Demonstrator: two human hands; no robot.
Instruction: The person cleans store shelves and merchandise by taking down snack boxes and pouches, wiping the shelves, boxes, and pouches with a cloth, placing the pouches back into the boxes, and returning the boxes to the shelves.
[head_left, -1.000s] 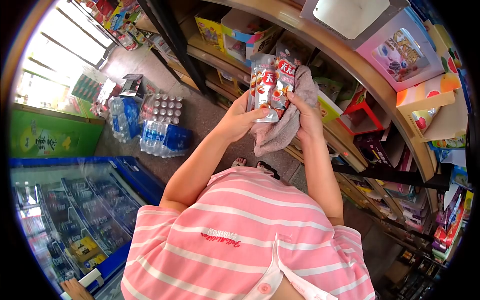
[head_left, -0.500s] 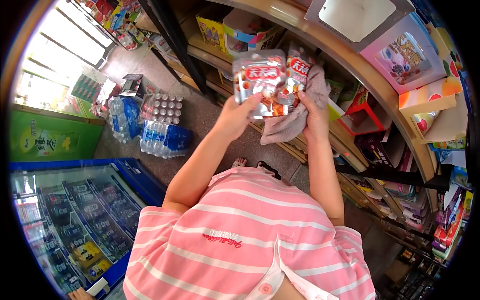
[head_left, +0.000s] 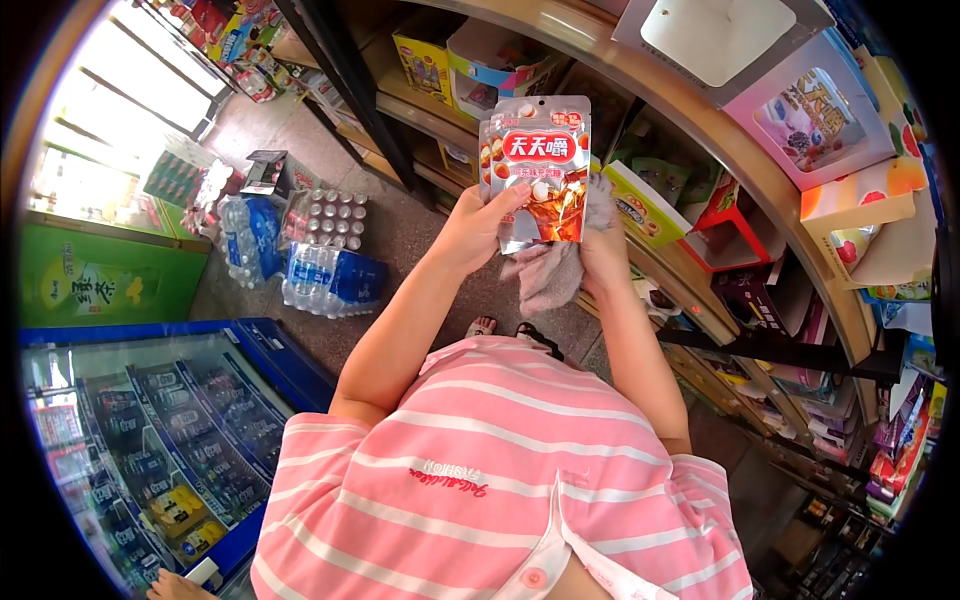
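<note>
My left hand (head_left: 478,230) is closed on a silver candy pouch (head_left: 540,150) with a red label and a cola picture, its thumb across the front. Behind it, the edges of at least one more silver pouch (head_left: 485,160) stick out at the left and below. My right hand (head_left: 606,262) is closed around a greyish-pink cloth (head_left: 545,280), at the right edge of the pouches. Its fingertips are hidden behind them, so whether they also grip a pouch is unclear. The cloth hangs below the pouches.
Shelves with open candy boxes (head_left: 648,205) curve along the right. Shrink-wrapped bottle packs (head_left: 330,280) stand on the floor at left, beyond a blue glass-topped cooler (head_left: 275,350). Another person's hand (head_left: 175,587) is by the cooler's handle at the lower left.
The pouch from my right hand has come together with the one in my left, and they now overlap. My right hand and the cloth have shifted left, partly behind the pouches.
</note>
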